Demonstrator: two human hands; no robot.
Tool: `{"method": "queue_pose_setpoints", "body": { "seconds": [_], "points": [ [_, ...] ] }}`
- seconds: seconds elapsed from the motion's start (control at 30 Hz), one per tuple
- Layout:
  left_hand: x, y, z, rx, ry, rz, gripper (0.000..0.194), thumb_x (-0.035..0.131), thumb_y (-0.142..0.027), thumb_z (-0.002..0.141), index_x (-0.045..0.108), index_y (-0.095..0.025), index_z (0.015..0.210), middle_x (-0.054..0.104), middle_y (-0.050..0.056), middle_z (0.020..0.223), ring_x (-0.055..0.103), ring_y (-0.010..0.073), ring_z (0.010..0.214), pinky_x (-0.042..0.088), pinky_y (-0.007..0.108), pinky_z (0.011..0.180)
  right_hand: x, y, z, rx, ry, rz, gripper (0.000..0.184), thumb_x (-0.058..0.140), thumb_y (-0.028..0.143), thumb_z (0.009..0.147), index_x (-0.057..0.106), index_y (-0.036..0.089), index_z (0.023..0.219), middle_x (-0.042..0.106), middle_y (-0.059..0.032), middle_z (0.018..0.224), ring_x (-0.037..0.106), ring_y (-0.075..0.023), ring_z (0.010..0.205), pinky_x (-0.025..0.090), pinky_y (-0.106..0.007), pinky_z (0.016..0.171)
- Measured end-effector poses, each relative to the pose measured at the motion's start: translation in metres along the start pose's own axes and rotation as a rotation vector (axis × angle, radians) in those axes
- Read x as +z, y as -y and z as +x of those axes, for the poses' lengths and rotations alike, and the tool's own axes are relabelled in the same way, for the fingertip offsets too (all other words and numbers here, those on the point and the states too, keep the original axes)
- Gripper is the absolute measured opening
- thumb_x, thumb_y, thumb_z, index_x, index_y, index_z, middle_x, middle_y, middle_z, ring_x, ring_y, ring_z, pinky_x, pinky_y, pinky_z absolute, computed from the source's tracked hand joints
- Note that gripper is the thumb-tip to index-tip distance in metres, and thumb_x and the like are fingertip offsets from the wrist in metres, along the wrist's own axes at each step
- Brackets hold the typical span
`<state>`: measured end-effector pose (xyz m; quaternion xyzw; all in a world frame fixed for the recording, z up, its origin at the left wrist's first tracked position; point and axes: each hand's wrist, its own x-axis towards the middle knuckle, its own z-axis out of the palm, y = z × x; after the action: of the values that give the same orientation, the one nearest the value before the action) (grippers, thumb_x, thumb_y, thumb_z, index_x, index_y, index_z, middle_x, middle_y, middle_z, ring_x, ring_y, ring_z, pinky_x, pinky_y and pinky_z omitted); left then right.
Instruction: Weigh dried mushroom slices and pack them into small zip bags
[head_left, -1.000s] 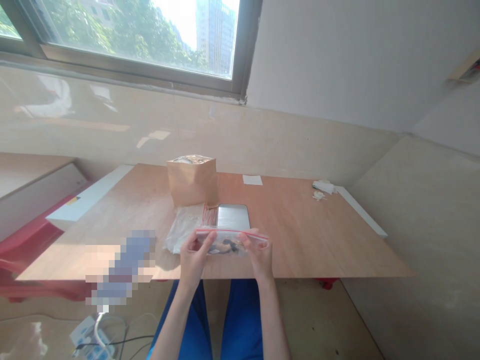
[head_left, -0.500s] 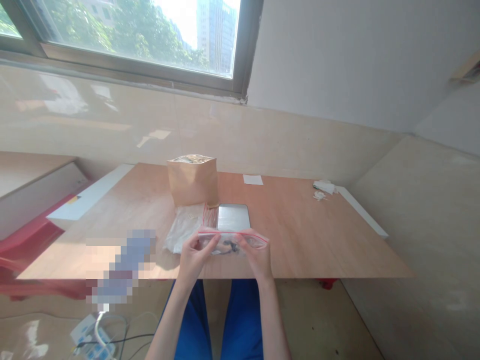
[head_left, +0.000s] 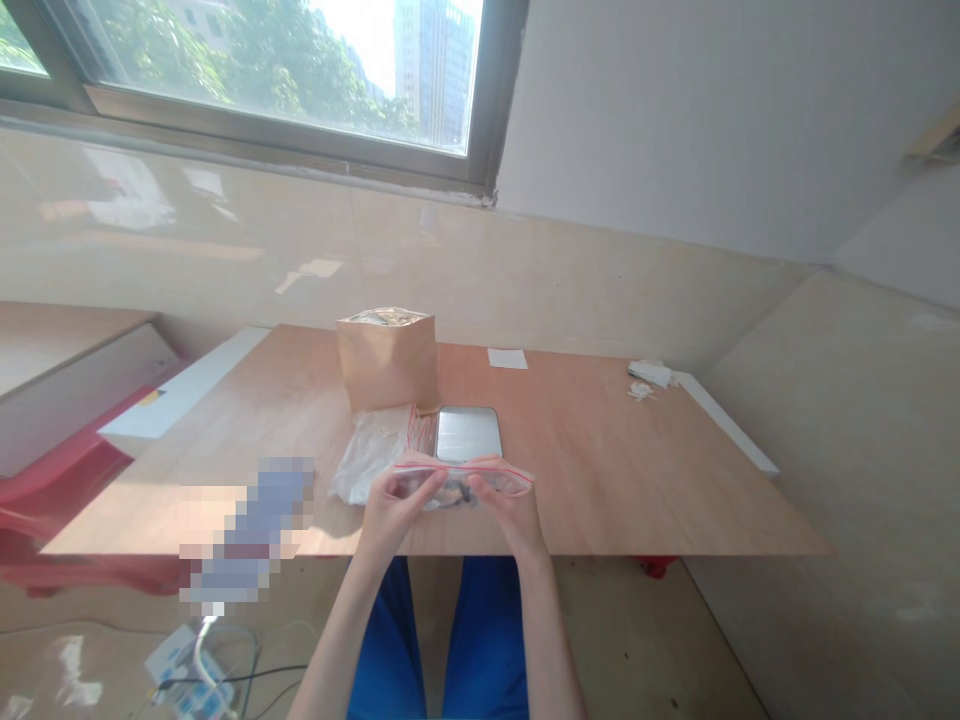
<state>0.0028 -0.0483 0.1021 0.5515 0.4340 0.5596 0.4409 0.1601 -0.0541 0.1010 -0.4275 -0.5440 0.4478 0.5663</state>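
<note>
Over wooden table (head_left: 615, 480), left hand (head_left: 397, 512), right hand (head_left: 514, 515) pinch one zip bag (head_left: 457, 482)

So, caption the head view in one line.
Left hand, right hand hold a red-zip plastic bag at a wooden table.

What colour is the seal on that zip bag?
Pinkish red on the zip bag, clearest in the head view.

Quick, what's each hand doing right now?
Left hand: closed, pinching a clear zip bag.
Right hand: closed, pinching the same bag.
</note>
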Motion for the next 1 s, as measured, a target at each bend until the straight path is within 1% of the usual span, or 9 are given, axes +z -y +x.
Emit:
{"method": "queue_pose_setpoints", "body": {
  "seconds": [0.13,0.27,0.43,0.53,0.6,0.7,0.77,0.9,1.0],
  "points": [
    [0.003,-0.002,0.000,0.023,0.023,0.014,0.019,0.066,-0.034,0.073,0.070,-0.016,0.073,0.068,0.007,0.077,0.064,0.0180,0.076,0.051,0.026,0.067,0.006,-0.005,0.001,-0.015,-0.061,0.015,0.013,0.069,0.032,0.072,0.070,0.019,0.073,0.067,-0.0013,0.073,0.063,-0.0152,0.069,0.051,-0.025,0.063],
    [0.006,-0.003,-0.002,0.037,-0.042,0.037,0.019,0.065,-0.034,0.073,0.070,-0.016,0.075,0.068,0.006,0.077,0.064,0.0171,0.075,0.051,0.025,0.066,0.013,-0.004,0.002,-0.071,-0.167,-0.056,0.015,0.069,0.033,0.071,0.067,0.018,0.067,0.065,-0.0018,0.065,0.062,-0.0154,0.062,0.052,-0.027,0.059],
    [0.006,-0.004,-0.001,0.067,-0.101,0.050,0.018,0.066,-0.034,0.072,0.070,-0.017,0.073,0.067,0.005,0.076,0.063,0.0171,0.075,0.050,0.026,0.066,0.019,-0.002,0.002,-0.162,-0.232,-0.123,0.013,0.067,0.030,0.073,0.068,0.019,0.066,0.067,-0.0023,0.068,0.062,-0.0156,0.064,0.052,-0.027,0.063],
    [0.001,-0.002,0.003,0.048,-0.074,0.075,0.019,0.065,-0.036,0.073,0.069,-0.017,0.074,0.066,0.004,0.077,0.062,0.0172,0.078,0.048,0.026,0.070,0.011,-0.004,0.003,-0.079,-0.170,-0.110,0.016,0.067,0.033,0.074,0.069,0.018,0.069,0.068,-0.0031,0.071,0.063,-0.0170,0.067,0.051,-0.028,0.064],
    [-0.005,0.000,0.005,0.025,-0.056,0.096,0.022,0.061,-0.038,0.076,0.068,-0.017,0.077,0.066,0.004,0.079,0.061,0.0171,0.079,0.047,0.025,0.071,0.000,-0.003,0.005,-0.025,-0.148,-0.109,0.021,0.061,0.037,0.079,0.070,0.018,0.077,0.070,-0.0049,0.079,0.064,-0.0186,0.076,0.051,-0.030,0.070],
    [-0.014,0.002,0.008,0.024,-0.032,0.149,0.027,0.052,-0.041,0.082,0.065,-0.018,0.079,0.063,0.003,0.077,0.059,0.0154,0.076,0.045,0.024,0.069,-0.017,0.007,0.009,-0.063,-0.191,-0.199,0.025,0.051,0.037,0.086,0.068,0.020,0.093,0.069,-0.0067,0.098,0.062,-0.0205,0.094,0.046,-0.035,0.085],
    [-0.015,0.003,0.008,0.034,0.018,0.188,0.029,0.049,-0.043,0.083,0.062,-0.018,0.076,0.059,0.002,0.072,0.057,0.0144,0.071,0.044,0.023,0.066,-0.020,0.018,0.012,-0.142,-0.117,-0.361,0.024,0.054,0.036,0.085,0.066,0.023,0.101,0.067,-0.0062,0.106,0.058,-0.0214,0.102,0.042,-0.038,0.092],
    [-0.008,0.003,0.008,0.074,0.097,0.284,0.027,0.046,-0.042,0.085,0.055,-0.019,0.073,0.055,-0.001,0.066,0.053,0.0125,0.063,0.041,0.023,0.061,-0.006,0.031,0.019,-0.246,0.238,-0.620,0.017,0.059,0.032,0.083,0.067,0.027,0.097,0.069,-0.0023,0.097,0.059,-0.0200,0.095,0.039,-0.036,0.090],
    [-0.003,0.003,0.008,0.101,0.104,0.339,0.025,0.044,-0.038,0.086,0.053,-0.019,0.073,0.054,-0.002,0.064,0.050,0.0113,0.060,0.039,0.022,0.058,0.004,0.029,0.023,-0.227,0.304,-0.661,0.015,0.053,0.031,0.087,0.067,0.026,0.085,0.071,-0.0003,0.084,0.061,-0.0173,0.081,0.042,-0.031,0.079]
  ]
}}
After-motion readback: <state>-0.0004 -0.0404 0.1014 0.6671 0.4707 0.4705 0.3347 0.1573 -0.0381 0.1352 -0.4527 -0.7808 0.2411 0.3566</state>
